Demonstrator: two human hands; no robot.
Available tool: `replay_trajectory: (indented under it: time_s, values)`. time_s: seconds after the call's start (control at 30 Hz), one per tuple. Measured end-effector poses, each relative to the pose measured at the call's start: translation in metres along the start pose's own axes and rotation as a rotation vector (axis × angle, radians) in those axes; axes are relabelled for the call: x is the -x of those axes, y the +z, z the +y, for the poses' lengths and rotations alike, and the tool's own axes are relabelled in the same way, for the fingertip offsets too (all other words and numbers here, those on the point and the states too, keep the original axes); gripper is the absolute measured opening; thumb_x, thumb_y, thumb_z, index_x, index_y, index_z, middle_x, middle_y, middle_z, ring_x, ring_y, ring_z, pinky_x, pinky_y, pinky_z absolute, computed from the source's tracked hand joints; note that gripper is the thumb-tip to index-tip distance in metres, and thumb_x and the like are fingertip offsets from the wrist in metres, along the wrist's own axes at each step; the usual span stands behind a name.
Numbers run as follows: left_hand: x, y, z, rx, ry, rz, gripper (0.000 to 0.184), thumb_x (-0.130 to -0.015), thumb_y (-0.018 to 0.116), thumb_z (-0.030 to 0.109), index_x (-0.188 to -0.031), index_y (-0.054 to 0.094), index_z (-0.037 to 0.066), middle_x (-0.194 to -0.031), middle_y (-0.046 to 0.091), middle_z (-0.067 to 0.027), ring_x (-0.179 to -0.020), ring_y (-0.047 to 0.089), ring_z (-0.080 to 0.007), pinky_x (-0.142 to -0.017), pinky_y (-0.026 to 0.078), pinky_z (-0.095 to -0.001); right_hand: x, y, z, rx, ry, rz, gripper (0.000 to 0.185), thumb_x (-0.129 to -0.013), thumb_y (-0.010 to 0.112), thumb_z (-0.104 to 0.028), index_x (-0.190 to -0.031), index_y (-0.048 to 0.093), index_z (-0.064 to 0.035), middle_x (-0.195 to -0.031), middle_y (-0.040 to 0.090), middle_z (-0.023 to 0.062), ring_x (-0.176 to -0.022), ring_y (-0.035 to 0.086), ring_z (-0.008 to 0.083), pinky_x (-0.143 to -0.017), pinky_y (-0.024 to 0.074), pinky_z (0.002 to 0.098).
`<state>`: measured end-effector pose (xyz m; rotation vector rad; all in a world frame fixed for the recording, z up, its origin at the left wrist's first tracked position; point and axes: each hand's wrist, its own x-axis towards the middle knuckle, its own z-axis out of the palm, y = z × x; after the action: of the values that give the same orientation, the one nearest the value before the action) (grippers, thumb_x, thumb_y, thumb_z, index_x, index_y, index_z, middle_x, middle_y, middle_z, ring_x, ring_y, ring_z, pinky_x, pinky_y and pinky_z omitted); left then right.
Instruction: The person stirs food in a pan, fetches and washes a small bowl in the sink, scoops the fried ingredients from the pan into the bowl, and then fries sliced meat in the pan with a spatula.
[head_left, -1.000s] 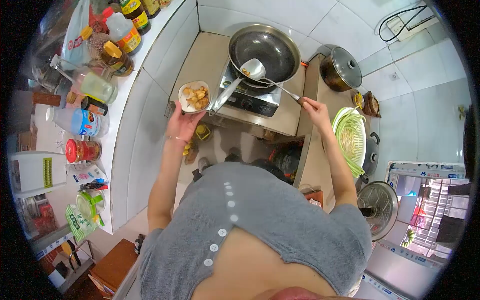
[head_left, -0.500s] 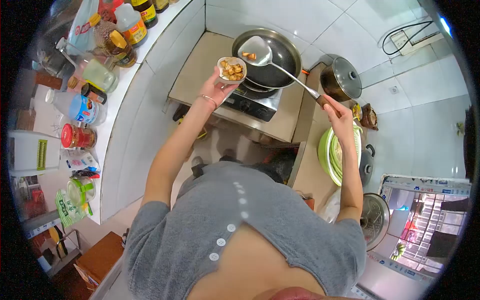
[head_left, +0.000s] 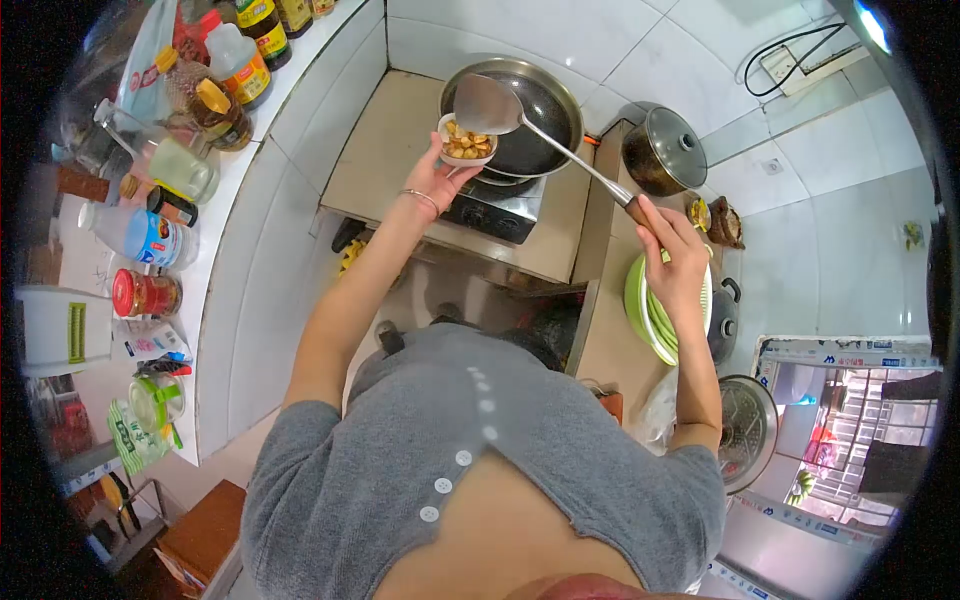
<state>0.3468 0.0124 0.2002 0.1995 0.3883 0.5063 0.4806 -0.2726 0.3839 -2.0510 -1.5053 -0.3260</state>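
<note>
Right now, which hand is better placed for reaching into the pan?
Probably the right hand: it holds the spatula, which extends towards the pan. The left hand is busy holding the bowl of food.

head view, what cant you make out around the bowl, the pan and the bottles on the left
In the head view:
Bowl: part of its rim and some food pieces, hidden by the spatula.
Pan: part of its inside, covered by the spatula and bowl.
Dark bottle: top, cut off by the picture's upper edge.
Blue-labelled bottle: small print, too small to read.
</note>
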Motion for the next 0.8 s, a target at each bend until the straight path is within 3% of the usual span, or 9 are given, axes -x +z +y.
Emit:
replay_trajectory:
  time_s: [0.23,0.4,0.5,0.7,0.8]
  values:
    - [-0.001,0.002,0.002,-0.022,0.021,-0.018,0.057,-0.09,0.049,0.04,-0.129,0.033,0.003,-0.128,0.037,-0.0171,-0.121,0.041,-0.0342,-0.096,0.044,-0.0495,-0.001,-0.005,-0.013,0.176,-0.099,-0.002,0.037,-0.074,0.067,-0.005,-0.11,0.063,-0.011,-0.087,0.061,0.0095,-0.073,0.059,0.024,-0.062,0.0476,0.0307]
    - [-0.003,-0.005,0.002,0.046,0.03,0.006,0.056,-0.09,0.05,0.039,-0.13,0.033,0.004,-0.13,0.034,-0.0181,-0.123,0.037,-0.0355,-0.1,0.039,-0.0525,-0.014,0.008,0.004,0.084,0.007,0.062,0.037,-0.074,0.068,-0.005,-0.109,0.064,-0.0122,-0.088,0.061,0.0098,-0.074,0.06,0.0242,-0.063,0.0481,0.0312]
    - [0.003,-0.016,0.009,0.064,0.065,0.014,0.054,-0.09,0.052,0.035,-0.129,0.034,0.002,-0.129,0.036,-0.021,-0.123,0.036,-0.0389,-0.1,0.037,-0.0545,-0.023,0.038,0.034,0.251,-0.108,0.18,0.036,-0.073,0.066,-0.005,-0.108,0.064,-0.0126,-0.09,0.061,0.0095,-0.077,0.059,0.0256,-0.066,0.0485,0.0332]
    - [0.077,-0.009,0.026,-0.009,0.077,0.104,0.055,-0.091,0.049,0.036,-0.132,0.032,0.004,-0.132,0.035,-0.0182,-0.124,0.036,-0.0354,-0.102,0.036,-0.0526,-0.021,0.12,0.086,0.495,-0.18,0.096,0.033,-0.07,0.06,-0.006,-0.1,0.065,-0.0153,-0.088,0.056,0.0045,-0.077,0.054,0.0221,-0.064,0.0465,0.0329]
    - [0.106,-0.031,0.036,-0.057,0.026,-0.038,0.055,-0.092,0.045,0.038,-0.134,0.032,0.005,-0.132,0.037,-0.0167,-0.124,0.036,-0.0339,-0.103,0.036,-0.0513,-0.007,0.142,0.084,0.543,-0.189,0.1,0.03,-0.071,0.058,-0.009,-0.099,0.064,-0.0162,-0.085,0.053,0.0028,-0.077,0.052,0.0209,-0.063,0.0455,0.0331]
